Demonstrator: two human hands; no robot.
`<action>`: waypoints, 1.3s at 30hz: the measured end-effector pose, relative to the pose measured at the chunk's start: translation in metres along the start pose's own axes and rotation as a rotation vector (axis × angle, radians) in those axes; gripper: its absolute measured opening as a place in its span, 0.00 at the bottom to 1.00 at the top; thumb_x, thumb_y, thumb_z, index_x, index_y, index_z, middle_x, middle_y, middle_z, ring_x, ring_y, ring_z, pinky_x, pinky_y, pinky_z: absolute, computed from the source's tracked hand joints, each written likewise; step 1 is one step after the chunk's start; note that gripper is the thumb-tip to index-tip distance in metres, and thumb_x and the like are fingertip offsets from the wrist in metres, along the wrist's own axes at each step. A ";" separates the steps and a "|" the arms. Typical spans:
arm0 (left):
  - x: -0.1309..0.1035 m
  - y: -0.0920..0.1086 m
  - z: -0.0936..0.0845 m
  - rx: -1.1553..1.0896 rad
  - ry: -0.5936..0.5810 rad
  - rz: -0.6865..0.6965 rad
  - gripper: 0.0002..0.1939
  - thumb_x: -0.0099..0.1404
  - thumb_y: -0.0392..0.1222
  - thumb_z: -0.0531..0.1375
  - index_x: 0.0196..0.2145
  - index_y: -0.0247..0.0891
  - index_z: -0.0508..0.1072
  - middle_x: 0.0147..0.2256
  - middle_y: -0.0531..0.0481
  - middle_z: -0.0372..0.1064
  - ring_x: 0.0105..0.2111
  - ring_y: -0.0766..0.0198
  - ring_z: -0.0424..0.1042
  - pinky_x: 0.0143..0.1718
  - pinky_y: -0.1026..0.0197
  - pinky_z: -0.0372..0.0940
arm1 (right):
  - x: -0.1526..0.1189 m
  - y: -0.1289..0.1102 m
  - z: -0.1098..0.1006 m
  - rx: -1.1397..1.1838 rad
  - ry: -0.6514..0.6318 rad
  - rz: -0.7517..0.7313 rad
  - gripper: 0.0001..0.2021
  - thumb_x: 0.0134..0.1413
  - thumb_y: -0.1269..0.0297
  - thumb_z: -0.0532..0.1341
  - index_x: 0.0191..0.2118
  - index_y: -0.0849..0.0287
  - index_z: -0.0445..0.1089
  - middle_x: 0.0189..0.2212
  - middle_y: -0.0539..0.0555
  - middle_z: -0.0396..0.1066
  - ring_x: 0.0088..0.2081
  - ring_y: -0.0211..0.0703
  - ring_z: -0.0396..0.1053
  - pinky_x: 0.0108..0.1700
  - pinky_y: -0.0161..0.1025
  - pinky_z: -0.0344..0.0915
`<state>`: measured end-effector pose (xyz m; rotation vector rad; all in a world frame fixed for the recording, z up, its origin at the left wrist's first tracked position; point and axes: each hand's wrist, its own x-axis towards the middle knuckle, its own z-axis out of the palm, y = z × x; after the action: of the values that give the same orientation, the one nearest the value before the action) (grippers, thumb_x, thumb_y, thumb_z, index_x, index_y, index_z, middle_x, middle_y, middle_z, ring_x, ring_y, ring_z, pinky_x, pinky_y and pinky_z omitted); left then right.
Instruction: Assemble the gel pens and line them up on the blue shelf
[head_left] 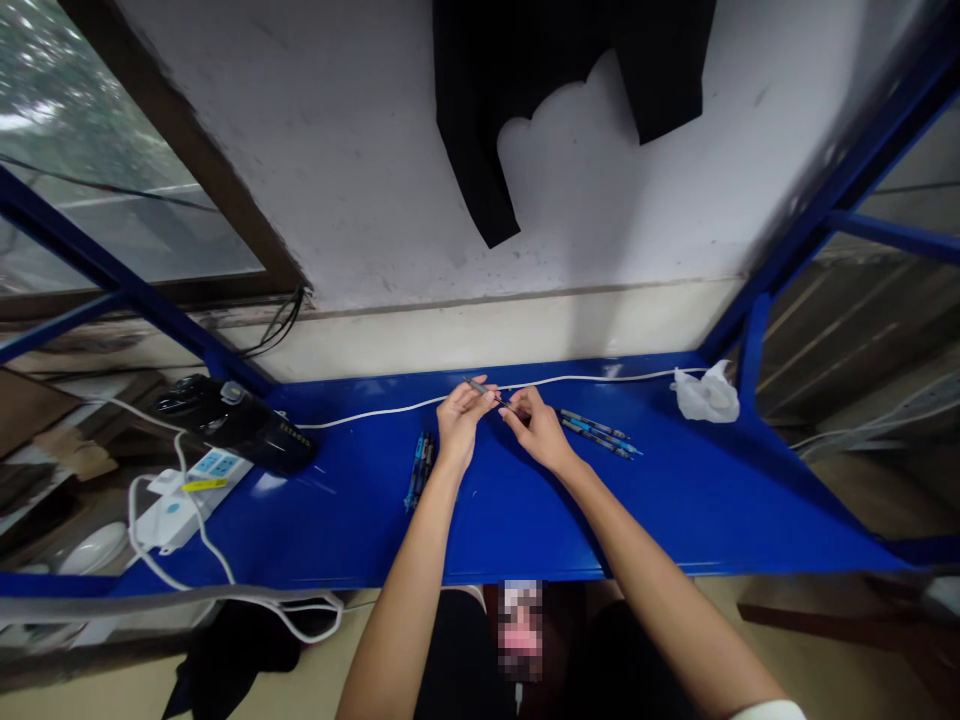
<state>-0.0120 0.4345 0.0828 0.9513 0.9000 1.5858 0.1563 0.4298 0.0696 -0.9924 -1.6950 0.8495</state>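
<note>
My left hand (458, 418) is closed around the grey barrel of a pen (478, 387), held slanted just above the blue tabletop. Facing it, my right hand (540, 432) pinches the thin dark end of the same pen, or a part drawn from it; the fingers hide which. Beside my left wrist lies a bunch of blue, black and grey pens (420, 462). Several similar pens (598, 434) are spread out to the right of my right hand, pointing away to the right.
The blue table (510, 530) meets a white wall. A black bottle (240, 420) lies next to a white power strip (196, 490) with looping cables at left. A white cord (375, 412) runs along the back toward a crumpled plastic bag (706, 393) at right. Blue metal posts flank both sides.
</note>
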 end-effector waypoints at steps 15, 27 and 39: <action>0.003 0.004 -0.005 -0.078 0.093 0.021 0.28 0.57 0.45 0.80 0.54 0.39 0.82 0.49 0.41 0.84 0.48 0.53 0.84 0.58 0.49 0.73 | 0.000 -0.002 -0.001 -0.037 0.026 0.024 0.12 0.71 0.50 0.62 0.42 0.50 0.62 0.26 0.46 0.67 0.27 0.45 0.64 0.34 0.41 0.58; -0.005 0.000 0.004 0.131 -0.135 -0.010 0.15 0.60 0.47 0.78 0.43 0.38 0.87 0.44 0.43 0.85 0.47 0.51 0.83 0.56 0.50 0.72 | -0.001 0.002 -0.001 0.073 0.007 -0.022 0.13 0.73 0.48 0.62 0.44 0.51 0.65 0.35 0.52 0.76 0.34 0.48 0.74 0.40 0.43 0.67; -0.007 0.002 0.010 0.088 -0.030 0.010 0.19 0.64 0.55 0.75 0.41 0.36 0.84 0.37 0.44 0.84 0.41 0.54 0.85 0.49 0.52 0.77 | -0.016 -0.008 -0.086 -0.291 0.272 -0.039 0.18 0.70 0.45 0.64 0.53 0.52 0.73 0.50 0.62 0.79 0.50 0.59 0.77 0.55 0.57 0.73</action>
<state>-0.0030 0.4282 0.0879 1.0403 0.9520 1.5472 0.2397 0.4204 0.0962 -1.2066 -1.6217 0.4254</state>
